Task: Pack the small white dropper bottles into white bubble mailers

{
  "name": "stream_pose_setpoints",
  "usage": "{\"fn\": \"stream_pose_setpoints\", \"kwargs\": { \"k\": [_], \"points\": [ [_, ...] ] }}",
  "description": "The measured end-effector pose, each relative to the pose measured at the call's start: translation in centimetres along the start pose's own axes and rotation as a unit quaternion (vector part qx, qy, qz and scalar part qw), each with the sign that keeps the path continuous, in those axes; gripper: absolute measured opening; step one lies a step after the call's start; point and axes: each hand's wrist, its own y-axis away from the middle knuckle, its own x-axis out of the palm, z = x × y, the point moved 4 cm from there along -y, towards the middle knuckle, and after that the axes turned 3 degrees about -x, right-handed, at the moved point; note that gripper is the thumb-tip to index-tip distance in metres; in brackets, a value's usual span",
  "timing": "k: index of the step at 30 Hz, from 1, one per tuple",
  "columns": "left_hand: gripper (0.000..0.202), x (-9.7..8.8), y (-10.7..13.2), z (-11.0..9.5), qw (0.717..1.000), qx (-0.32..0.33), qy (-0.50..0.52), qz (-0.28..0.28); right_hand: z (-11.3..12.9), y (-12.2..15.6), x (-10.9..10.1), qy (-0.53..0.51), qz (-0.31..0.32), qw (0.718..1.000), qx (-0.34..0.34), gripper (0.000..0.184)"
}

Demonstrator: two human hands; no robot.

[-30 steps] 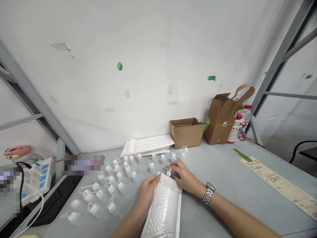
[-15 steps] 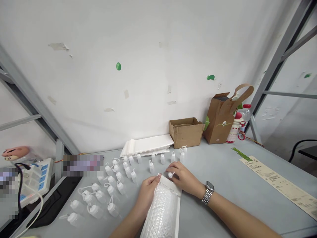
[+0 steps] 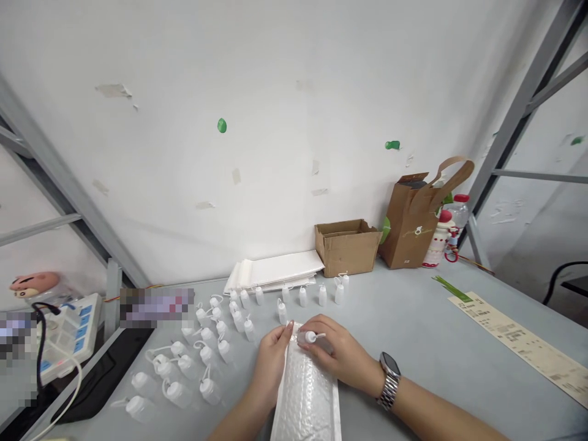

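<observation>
A white bubble mailer (image 3: pixel 307 398) lies on the grey table in front of me, its mouth pointing away. My left hand (image 3: pixel 271 361) pinches the left corner of the mailer's open mouth. My right hand (image 3: pixel 333 355), with a metal watch on the wrist, grips a small white squeeze bottle (image 3: pixel 309 337) with a tethered cap, held at the mailer's mouth. Several more small white bottles (image 3: pixel 202 352) stand and lie on the table to the left and just beyond my hands.
A stack of white mailers (image 3: pixel 275 269) rests against the wall, beside an open cardboard box (image 3: pixel 346 245) and a brown paper bag (image 3: pixel 413 223). A paper strip (image 3: pixel 519 340) lies at the right. A power strip (image 3: pixel 64 331) and a black pad sit at the left.
My right hand drew the small bottle back from the row toward me and brought it to the mailer's mouth. My left hand stayed on the mailer's corner.
</observation>
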Motion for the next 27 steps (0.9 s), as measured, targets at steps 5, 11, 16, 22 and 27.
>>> {"fn": "stream_pose_setpoints", "kwargs": {
  "k": [5,11,16,22,27],
  "points": [
    [0.04,0.4,0.2,0.4,1.0,-0.018,0.013,0.01,-1.3,-0.2,-0.1,-0.053,0.017,0.991,0.122,0.017],
    [0.041,0.6,0.1,0.3,0.999,0.01,-0.035,0.002,-1.9,-0.2,0.1,-0.18,0.048,0.964,0.192,0.026],
    [0.042,0.5,0.1,0.3,0.998,0.019,-0.066,-0.01,-1.8,-0.2,0.1,-0.174,0.096,0.96,0.196,0.029],
    [0.04,0.3,0.0,0.1,0.998,0.028,-0.058,-0.01,-1.9,-0.2,0.2,-0.143,0.089,0.966,0.197,0.035],
    [0.04,0.0,-0.1,-0.1,0.999,0.03,-0.041,-0.008,-2.0,-0.1,0.2,-0.137,0.03,0.971,0.192,0.023]
  ]
}}
